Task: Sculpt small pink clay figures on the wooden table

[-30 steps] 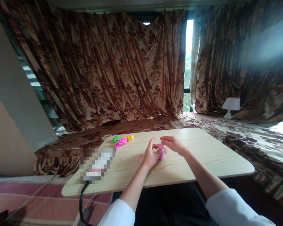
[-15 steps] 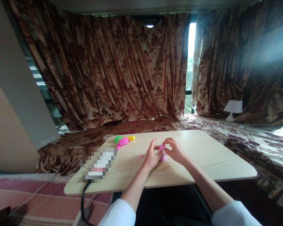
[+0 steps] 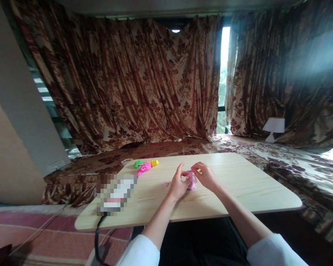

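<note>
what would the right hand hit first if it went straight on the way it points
The right hand would probably meet the pink item by its fingertips, then the left hand; depth is hard to judge.

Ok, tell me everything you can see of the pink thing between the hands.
The pink thing is small, light pink with a purplish tinge and irregular in outline, with what looks like a pale gap near its right edge. It looks thin and slightly see-through, perhaps plastic, though its material is uncertain. It stands taller than wide, low over the table. The left hand grips its left side; the right hand's fingertips are at its top, contact unclear.
</note>
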`<act>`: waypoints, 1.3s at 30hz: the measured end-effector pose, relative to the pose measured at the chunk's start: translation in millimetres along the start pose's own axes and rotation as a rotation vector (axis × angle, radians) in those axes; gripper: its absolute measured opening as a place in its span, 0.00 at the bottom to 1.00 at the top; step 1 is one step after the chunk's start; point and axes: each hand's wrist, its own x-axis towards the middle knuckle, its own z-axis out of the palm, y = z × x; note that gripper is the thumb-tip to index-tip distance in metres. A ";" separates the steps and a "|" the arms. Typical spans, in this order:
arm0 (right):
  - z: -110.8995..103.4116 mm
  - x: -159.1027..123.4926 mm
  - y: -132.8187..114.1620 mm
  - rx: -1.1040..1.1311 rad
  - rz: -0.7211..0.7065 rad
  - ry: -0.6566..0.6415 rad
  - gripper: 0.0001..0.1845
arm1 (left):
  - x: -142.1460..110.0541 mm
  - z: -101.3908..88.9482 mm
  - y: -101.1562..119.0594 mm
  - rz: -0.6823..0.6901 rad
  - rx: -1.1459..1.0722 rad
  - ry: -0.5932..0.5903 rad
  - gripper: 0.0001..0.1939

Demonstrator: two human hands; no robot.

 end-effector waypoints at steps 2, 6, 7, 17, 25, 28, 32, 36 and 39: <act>-0.3 1.2 0.1 -0.004 0.001 0.004 0.09 | 0.0 -0.1 -0.7 -0.002 0.001 -0.003 0.32; 0.1 3.7 0.2 -0.012 0.021 0.007 0.09 | 0.2 -0.2 -1.7 0.006 0.015 0.001 0.32; 0.6 4.2 0.2 -0.014 0.027 0.012 0.10 | 0.2 -0.1 -1.8 0.006 0.019 0.004 0.32; 2.2 1.2 -1.6 0.101 0.073 -0.017 0.10 | 0.5 -0.2 -2.3 0.008 0.037 0.022 0.32; 5.3 -1.4 -0.8 0.113 0.057 -0.023 0.10 | 2.3 -0.1 -8.4 0.036 0.064 -0.004 0.29; 7.6 -1.8 3.6 0.128 0.067 -0.017 0.12 | 3.7 -0.4 -11.2 0.055 0.096 -0.003 0.27; 10.0 -3.3 11.8 0.144 0.107 0.008 0.14 | 4.5 -0.9 -10.0 0.058 0.135 0.001 0.23; 13.4 -7.7 18.9 0.140 0.107 0.030 0.11 | 3.1 -0.6 -4.8 0.077 0.152 -0.018 0.19; 15.5 -10.7 20.7 0.113 0.088 0.046 0.09 | 2.6 -0.1 -3.9 0.073 0.154 -0.014 0.17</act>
